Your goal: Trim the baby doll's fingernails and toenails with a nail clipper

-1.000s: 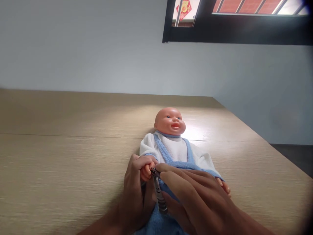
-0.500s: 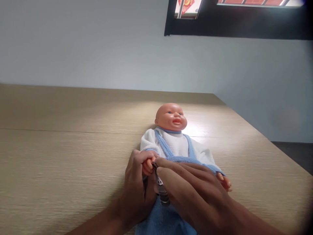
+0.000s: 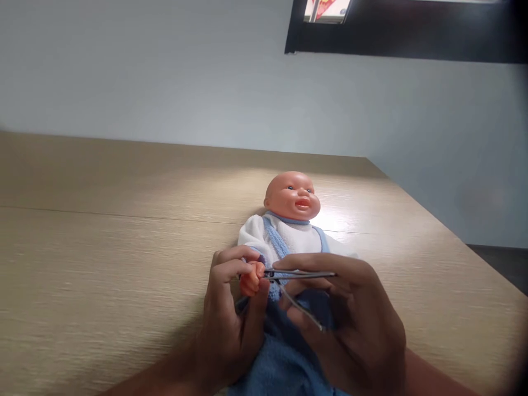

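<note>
A baby doll in a white top and blue overalls lies on its back, its head pointing away from me. My left hand is closed round the doll's small hand, thumb below and fingers above. In my right hand I hold a metal nail clipper, seen from its side, with its lever swung out below the body. The clipper's jaws are at the fingers of the doll's hand; whether they touch I cannot tell. The doll's other hand is hidden behind my right hand.
The doll rests on a wooden table with a seam running across it. The table's right edge slants away beyond the doll. Behind stands a pale wall with a dark-framed window at upper right.
My right hand has turned the nail clipper from pointing down toward me to lying sideways, its lever now visible. My right fingers have spread along it. My left hand keeps hold of the doll's hand.
</note>
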A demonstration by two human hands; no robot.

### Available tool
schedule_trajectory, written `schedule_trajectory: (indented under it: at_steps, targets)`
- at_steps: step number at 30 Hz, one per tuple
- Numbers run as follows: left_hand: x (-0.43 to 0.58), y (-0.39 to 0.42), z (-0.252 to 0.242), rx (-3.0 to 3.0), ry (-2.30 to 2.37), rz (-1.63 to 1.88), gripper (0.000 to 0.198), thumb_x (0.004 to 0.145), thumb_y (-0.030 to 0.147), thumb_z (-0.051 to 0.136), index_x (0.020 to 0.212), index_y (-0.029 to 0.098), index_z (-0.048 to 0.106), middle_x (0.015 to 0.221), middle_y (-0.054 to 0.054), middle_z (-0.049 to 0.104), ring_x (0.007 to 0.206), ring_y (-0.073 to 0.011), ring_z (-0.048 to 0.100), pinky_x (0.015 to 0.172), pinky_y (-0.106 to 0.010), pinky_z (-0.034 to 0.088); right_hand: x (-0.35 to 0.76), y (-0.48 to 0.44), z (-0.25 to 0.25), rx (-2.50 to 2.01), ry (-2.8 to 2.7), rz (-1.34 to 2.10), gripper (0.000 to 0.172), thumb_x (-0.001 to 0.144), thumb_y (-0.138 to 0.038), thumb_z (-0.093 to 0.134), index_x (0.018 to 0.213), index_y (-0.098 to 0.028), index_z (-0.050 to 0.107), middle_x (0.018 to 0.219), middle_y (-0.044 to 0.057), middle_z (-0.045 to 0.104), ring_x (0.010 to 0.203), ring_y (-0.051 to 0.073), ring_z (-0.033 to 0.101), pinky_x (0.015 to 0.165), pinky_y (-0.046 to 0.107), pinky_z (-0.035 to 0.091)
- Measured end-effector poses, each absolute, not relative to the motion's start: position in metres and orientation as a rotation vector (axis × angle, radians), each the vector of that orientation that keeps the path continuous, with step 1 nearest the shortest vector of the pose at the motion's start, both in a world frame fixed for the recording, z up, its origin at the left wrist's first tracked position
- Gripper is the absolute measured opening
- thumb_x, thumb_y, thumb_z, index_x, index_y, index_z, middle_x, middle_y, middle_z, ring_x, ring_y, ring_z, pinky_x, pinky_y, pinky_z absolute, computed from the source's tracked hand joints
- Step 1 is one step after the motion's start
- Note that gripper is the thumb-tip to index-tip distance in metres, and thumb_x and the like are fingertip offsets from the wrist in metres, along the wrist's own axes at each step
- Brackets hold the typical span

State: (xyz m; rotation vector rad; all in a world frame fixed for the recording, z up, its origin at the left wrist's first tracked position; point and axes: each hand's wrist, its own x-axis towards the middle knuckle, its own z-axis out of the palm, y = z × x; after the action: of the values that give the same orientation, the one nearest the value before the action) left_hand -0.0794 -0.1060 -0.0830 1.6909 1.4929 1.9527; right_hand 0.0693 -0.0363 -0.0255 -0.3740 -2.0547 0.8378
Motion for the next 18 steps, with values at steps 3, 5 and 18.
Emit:
schedule_trajectory:
  at_steps: [3, 5, 18]
  targets:
    - [-0.079, -0.105, -0.079, 1.721, 1.494, 1.984, 0.025, 0.094, 0.004, 0.053, 0.11, 0.022, 0.045, 0.115, -0.008, 0.054, 0.106, -0.019, 0.06, 0.091, -0.037, 0.054, 0.066, -0.036, -0.026, -0.401, -1.979, 0.941, 0.039, 0.089, -0.012, 0.062, 0.125, -0.025, 0.051, 0.109, 0.005, 0.066, 0.066, 0.012, 0.068, 0.059, 0.025, 0.063]
    - [-0.08, -0.104, -0.077, 1.774, 1.455, 1.989, 0.028, 0.092, 0.001, 0.052, 0.11, 0.021, 0.045, 0.113, -0.007, 0.054, 0.105, -0.0182, 0.06, 0.091, -0.036, 0.055, 0.066, -0.035, -0.025, -0.387, -1.992, 0.927, 0.041, 0.088, -0.012, 0.064, 0.125, -0.024, 0.051, 0.107, 0.005, 0.066, 0.067, 0.012, 0.068, 0.059, 0.025, 0.063]
    - [-0.087, -0.094, -0.066, 1.76, 1.466, 2.08, 0.023, 0.089, 0.002, 0.059, 0.104, 0.019, 0.053, 0.107, -0.007, 0.06, 0.099, -0.017, 0.063, 0.083, -0.031, 0.056, 0.063, -0.036, -0.029, -0.336, -1.943, 1.004, 0.048, 0.089, -0.005, 0.059, 0.129, -0.027, 0.047, 0.123, 0.008, 0.065, 0.066, 0.01, 0.069, 0.064, 0.027, 0.063]
